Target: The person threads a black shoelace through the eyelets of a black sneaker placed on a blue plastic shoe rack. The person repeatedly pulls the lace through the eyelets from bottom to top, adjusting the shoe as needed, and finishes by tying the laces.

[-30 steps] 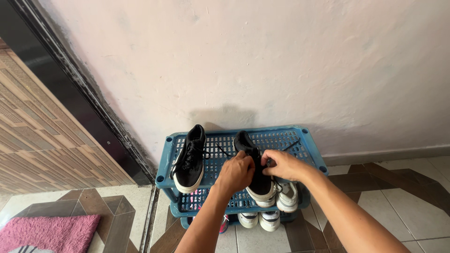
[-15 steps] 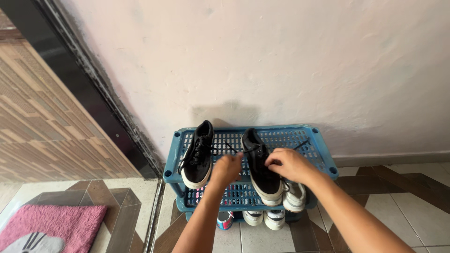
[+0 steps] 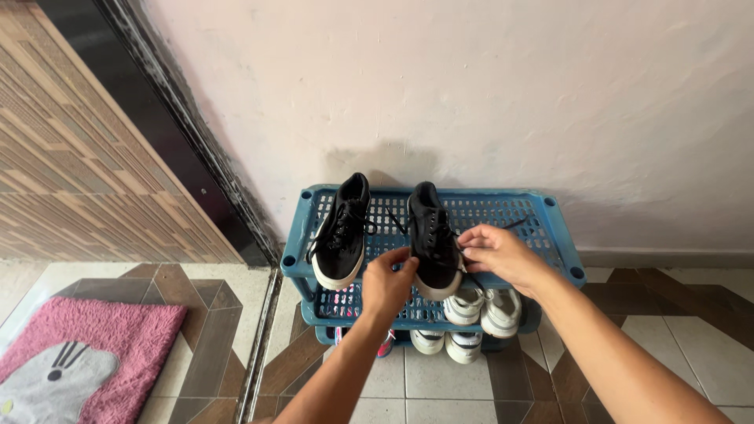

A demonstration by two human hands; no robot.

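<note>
At frame centre my left hand [image 3: 389,284] pinches the black canvas sneaker's [image 3: 433,239] near toe, its long axis pointing wallward, while my right hand [image 3: 496,253] pinches its lace beside it.

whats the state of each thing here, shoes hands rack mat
left hand: pinching a lace at the right black sneaker
right hand: pinching a lace on that sneaker's other side
right black sneaker: on top shelf, laces loose
left black sneaker: on top shelf, untouched
blue shoe rack: standing against the wall
white sneakers: on a lower shelf
pink mat: flat on the floor
</note>
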